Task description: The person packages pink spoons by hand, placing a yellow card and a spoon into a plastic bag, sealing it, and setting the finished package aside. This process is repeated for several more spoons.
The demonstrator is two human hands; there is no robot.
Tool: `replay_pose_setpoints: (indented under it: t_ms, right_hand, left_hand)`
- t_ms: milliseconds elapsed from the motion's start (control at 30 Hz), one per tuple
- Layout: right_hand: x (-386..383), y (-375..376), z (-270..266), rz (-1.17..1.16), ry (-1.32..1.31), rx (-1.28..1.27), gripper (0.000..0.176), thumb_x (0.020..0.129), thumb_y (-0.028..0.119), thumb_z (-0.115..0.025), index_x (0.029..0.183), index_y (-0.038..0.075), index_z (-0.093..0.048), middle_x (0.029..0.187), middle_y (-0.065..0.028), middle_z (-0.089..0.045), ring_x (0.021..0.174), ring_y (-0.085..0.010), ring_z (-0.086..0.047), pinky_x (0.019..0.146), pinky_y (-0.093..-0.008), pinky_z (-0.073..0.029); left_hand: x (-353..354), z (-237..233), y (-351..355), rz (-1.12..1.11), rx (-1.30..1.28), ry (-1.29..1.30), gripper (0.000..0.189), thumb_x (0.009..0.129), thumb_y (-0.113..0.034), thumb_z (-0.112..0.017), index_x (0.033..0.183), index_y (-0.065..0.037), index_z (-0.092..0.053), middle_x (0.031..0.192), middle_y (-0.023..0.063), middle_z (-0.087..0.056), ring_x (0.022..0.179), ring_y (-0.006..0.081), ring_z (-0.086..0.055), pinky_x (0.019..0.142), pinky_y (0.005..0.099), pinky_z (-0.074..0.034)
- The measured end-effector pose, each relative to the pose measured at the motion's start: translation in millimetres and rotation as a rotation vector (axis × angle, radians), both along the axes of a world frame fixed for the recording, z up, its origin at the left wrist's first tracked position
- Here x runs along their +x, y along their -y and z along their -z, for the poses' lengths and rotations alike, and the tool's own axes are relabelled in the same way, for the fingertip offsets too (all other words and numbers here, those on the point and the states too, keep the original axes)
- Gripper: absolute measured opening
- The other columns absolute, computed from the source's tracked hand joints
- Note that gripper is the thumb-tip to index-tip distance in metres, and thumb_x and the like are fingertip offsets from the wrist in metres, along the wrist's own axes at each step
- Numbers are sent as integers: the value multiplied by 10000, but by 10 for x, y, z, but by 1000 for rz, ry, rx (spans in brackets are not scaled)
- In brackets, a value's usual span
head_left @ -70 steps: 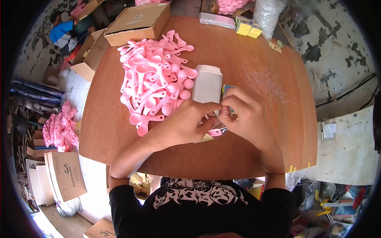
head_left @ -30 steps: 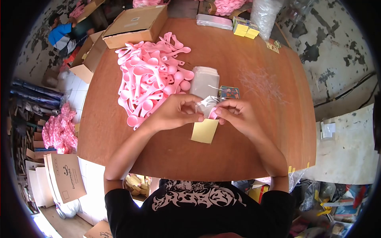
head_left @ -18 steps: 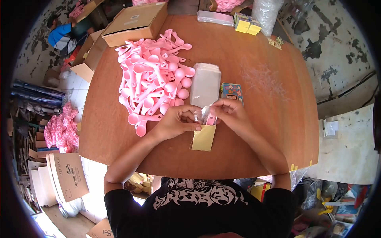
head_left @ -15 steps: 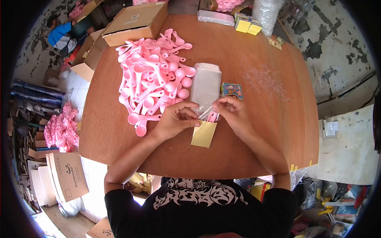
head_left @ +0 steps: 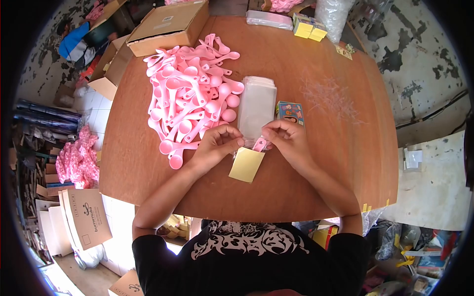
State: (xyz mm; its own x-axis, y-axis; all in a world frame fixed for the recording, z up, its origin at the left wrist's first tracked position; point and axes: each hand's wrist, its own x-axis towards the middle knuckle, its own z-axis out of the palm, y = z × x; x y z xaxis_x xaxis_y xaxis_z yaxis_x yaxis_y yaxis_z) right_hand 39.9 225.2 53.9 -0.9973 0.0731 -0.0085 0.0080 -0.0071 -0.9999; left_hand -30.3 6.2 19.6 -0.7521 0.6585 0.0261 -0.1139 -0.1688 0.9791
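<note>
A clear plastic bag with a yellow card (head_left: 246, 165) and a pink spoon handle (head_left: 259, 144) hangs between my hands near the table's front. My left hand (head_left: 221, 144) pinches the bag's left edge above the card. With thumb and fingers closed, my right hand (head_left: 286, 137) grips the other side, beside the spoon handle. Just beyond my hands lies a stack of clear bags (head_left: 257, 106). A small stack of printed cards (head_left: 290, 112) sits right of it. To the left is a large heap of pink spoons (head_left: 185, 98).
A closed cardboard box (head_left: 169, 24) stands at the table's back left. Yellow card stacks (head_left: 309, 27) and a packet of clear bags (head_left: 269, 20) lie at the back. Thin clear strips (head_left: 333, 98) are scattered on the right. A person in blue (head_left: 75, 45) is at the far left.
The yellow card has shifted slightly left and tilted more. The bag's opening is drawn lower around the spoon handle, and both hands have moved only a little.
</note>
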Motion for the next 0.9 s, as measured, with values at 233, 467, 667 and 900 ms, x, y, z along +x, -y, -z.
replay_pose_setpoints:
  t_ms: [233, 467, 667, 900]
  right_hand:
    - [-3, 2, 89, -82, 61, -87, 174, 933, 109, -651, 1030, -36, -641, 888, -64, -684, 769, -101, -663, 654, -245, -565]
    - [14, 3, 153, -107, 33, -61, 198, 931, 101, -654, 1047, -57, -633, 920, -88, -695, 785, -118, -679, 648, -240, -564]
    - [15, -18, 142, -117, 69, -91, 184, 923, 73, -659, 1046, -63, -646, 918, -98, -694, 766, -115, -669, 655, -240, -561]
    - [8, -50, 185, -129, -47, -97, 139, 915, 6, -636, 1032, -62, -668, 927, -90, -673, 755, -119, -645, 675, -245, -548]
  left_hand:
    - [3, 2, 11, 26, -83, 31, 157, 930, -139, -665, 1023, -20, -623, 942, 54, -673, 840, 108, -663, 673, 235, -555]
    - [36, -64, 0, -64, -54, 69, 157, 942, -134, -646, 1050, -22, -626, 942, 61, -683, 839, 115, -667, 652, 236, -568]
    - [8, -24, 35, -62, -51, -10, 148, 930, -116, -658, 1032, -9, -648, 922, 66, -698, 805, 112, -671, 641, 235, -567]
    - [0, 15, 64, -70, -25, 3, 163, 911, -74, -671, 1047, 9, -705, 952, 101, -722, 814, 124, -677, 668, 255, -574]
